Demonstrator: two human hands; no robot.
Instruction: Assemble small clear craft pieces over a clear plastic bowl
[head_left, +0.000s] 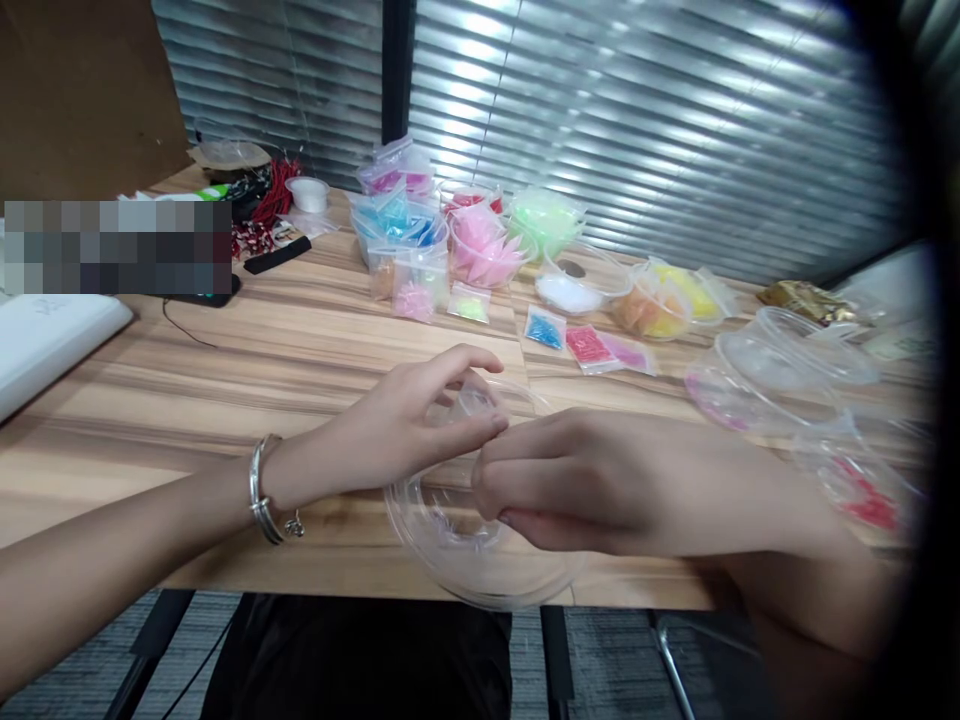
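Note:
A clear round plastic bowl stands at the table's front edge, with small translucent pieces inside. Over its left side is my left hand, a silver bangle on its wrist. The thumb and fingers of that hand curve around a small clear object, perhaps a little bag or cup. My right hand hangs over the bowl's right side, its fingers curled together and close to the left thumb. Whatever its fingertips pinch is hidden.
Behind the hands stand bowls of blue, pink, green and orange pieces. Small packets lie before them. Clear containers are at the right; a white device and red cords at the left.

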